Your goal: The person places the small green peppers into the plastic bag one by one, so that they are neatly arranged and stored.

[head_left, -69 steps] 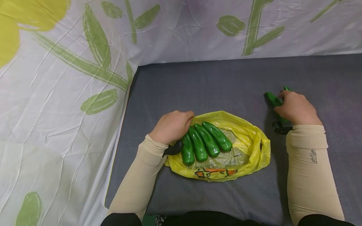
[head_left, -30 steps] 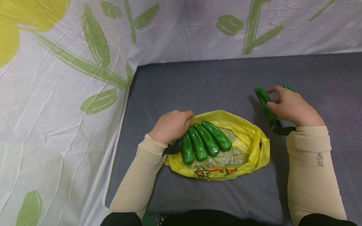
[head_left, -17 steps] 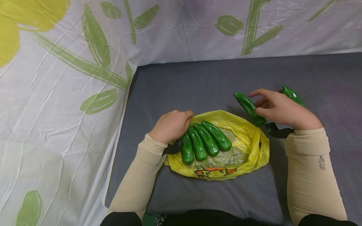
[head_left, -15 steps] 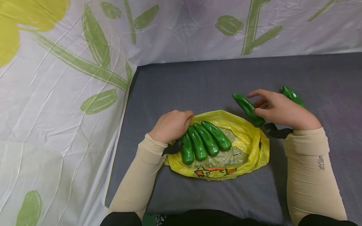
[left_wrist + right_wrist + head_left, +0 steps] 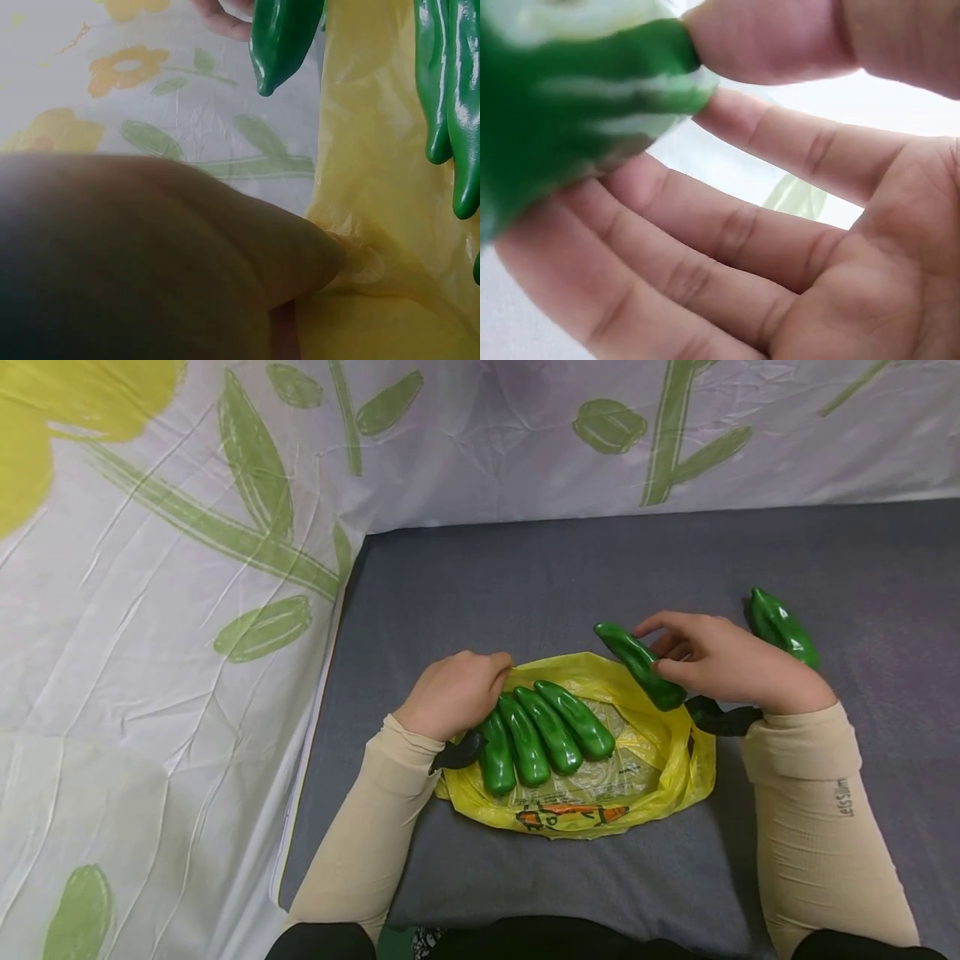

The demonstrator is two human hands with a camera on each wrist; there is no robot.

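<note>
In the head view my right hand (image 5: 723,662) pinches a glossy green pepper (image 5: 639,665) between thumb and fingers, over the right far rim of a yellow plastic bag (image 5: 693,768). The right wrist view shows that pepper (image 5: 577,112) large and blurred against the thumb and fingertips. At the bag's left far rim, my left hand (image 5: 459,695) grips the plastic edge; the left wrist view shows its thumb and the pinched yellow film (image 5: 367,255). Several green peppers (image 5: 555,731) lie side by side inside the bag's left half, one partly under my left wrist.
Another green pepper (image 5: 782,625) lies on the grey cloth surface (image 5: 525,585), behind my right hand. A floral sheet (image 5: 480,468) hangs along the back and covers the left side. Black straps (image 5: 723,718) cross both wrists.
My right hand has picked up a pepper from the right and carried it left to the bag's rim, uncovering the pepper behind. My left hand stays on the bag's edge.
</note>
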